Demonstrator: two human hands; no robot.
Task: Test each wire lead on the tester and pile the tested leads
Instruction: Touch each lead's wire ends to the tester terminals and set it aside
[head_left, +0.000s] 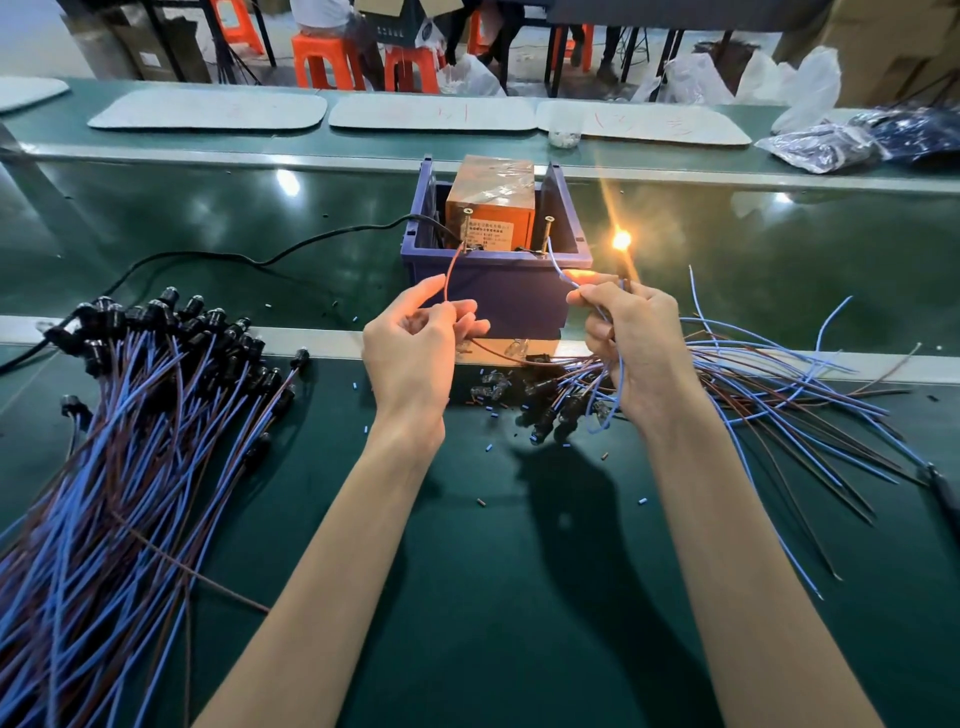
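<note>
A pile of leads (130, 441) lies far left on the green bench (493, 571). The left hand (410, 353) pinches a brown wire (448, 275) whose tip reaches the orange tester (491, 208), seated in a blue bin (493, 296). The right hand (634, 348) grips a blue wire (558, 269), likewise reaching the tester; a bulb (621, 240) glows just above it. Loose leads (779, 374) spread at right.

Both bare forearms reach up from the lower frame; left hand (415, 343) and right hand (631, 343) at centre, fingers curled, thumb and forefinger pinched.
</note>
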